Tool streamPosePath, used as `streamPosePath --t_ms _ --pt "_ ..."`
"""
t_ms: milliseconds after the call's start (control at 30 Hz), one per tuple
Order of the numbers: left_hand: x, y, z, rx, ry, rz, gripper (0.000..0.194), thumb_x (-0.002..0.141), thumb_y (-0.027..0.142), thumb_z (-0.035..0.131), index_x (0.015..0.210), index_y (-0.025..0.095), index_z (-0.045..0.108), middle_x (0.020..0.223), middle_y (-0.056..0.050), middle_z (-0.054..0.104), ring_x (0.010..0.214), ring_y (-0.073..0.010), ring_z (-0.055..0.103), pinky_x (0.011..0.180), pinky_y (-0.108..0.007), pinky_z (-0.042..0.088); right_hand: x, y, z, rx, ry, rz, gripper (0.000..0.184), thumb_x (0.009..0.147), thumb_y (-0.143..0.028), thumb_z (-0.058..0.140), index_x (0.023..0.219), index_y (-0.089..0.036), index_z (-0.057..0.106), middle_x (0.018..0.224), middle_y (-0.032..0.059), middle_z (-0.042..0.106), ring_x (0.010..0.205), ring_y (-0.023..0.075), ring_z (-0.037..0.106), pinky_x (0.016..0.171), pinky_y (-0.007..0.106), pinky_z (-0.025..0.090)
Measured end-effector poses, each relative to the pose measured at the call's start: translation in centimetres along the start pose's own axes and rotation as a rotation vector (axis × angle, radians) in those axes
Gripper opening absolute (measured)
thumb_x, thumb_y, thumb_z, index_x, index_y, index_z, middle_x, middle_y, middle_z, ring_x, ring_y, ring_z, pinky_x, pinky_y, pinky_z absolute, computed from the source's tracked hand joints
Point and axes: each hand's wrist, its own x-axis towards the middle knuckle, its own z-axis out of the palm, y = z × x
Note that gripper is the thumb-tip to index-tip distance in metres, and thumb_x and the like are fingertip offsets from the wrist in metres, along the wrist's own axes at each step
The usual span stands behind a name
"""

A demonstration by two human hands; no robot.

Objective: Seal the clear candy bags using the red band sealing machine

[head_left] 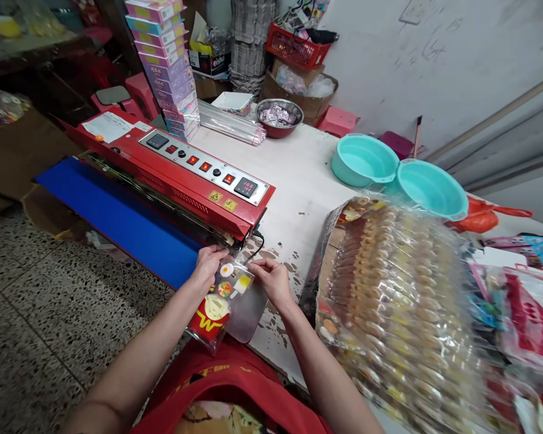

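Note:
Between my hands hangs a clear plastic bag (225, 289) with small toy food pieces in it: an egg, a pizza, a popsicle and a red-and-yellow fries box. My left hand (209, 263) pinches the bag's upper left edge, close to the feed end of the red band sealing machine (194, 199). The fingers of my right hand (271, 277) pinch the upper right corner. The top edge of the bag is at the machine's near end, and I cannot tell whether it touches. A blue conveyor belt (131, 223) runs along the machine's front.
Right of my hands, a carton (326, 253) holds rows of similar filled bags (402, 301). Two turquoise basins (366, 158) stand behind it. At the back are stacked boxes (172, 72) and a metal bowl (279, 117) of small packets. Packaged goods (525, 301) lie far right.

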Motion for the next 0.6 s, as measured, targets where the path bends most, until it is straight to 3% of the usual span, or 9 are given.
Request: streamPosePath --t_ms 233,400,500,600 --pt "1.0 1.4 -1.5 0.047 -0.048 -0.088 0.034 0.056 0.026 0.084 0.080 0.010 0.066 0.073 -0.011 0.070 0.050 -0.0156 0.062 0.042 -0.022 0.047 2.5 0.4 0.6 0.046 0.095 0.023 0.035 0.055 -0.048 0.078 0.068 -0.017 0.067 0.055 0.0008 0.063 0.045 0.0134 0.050 0.045 0.026 0.040" --pt "0.9 1.9 -3.4 0.087 -0.101 -0.059 0.050 0.047 0.023 0.087 0.090 0.012 0.063 0.067 -0.008 0.069 0.047 -0.0161 0.061 0.043 -0.022 0.046 4.2 0.1 2.8 0.120 0.072 0.037 0.043 0.052 -0.053 0.079 0.069 -0.016 0.062 0.058 0.0005 0.062 0.047 0.0128 0.052 0.047 0.027 0.045" --pt "1.4 2.4 -4.6 0.043 -0.038 -0.011 0.052 0.043 0.021 0.087 0.087 0.013 0.060 0.067 -0.008 0.069 0.050 -0.0179 0.063 0.048 -0.026 0.050 3.2 -0.8 3.6 0.153 0.099 -0.002 0.047 0.060 -0.058 0.075 0.082 -0.019 0.058 0.067 0.0002 0.064 0.054 0.0153 0.059 0.050 0.028 0.049" --pt "2.3 3.5 -6.5 0.041 0.136 0.082 0.050 0.043 0.019 0.085 0.086 0.015 0.058 0.066 -0.004 0.068 0.057 -0.0191 0.065 0.054 -0.028 0.053 2.5 -3.2 1.3 0.026 0.188 -0.163 0.044 0.072 -0.057 0.068 0.093 -0.020 0.056 0.081 0.0028 0.067 0.070 0.0182 0.065 0.060 0.029 0.052"
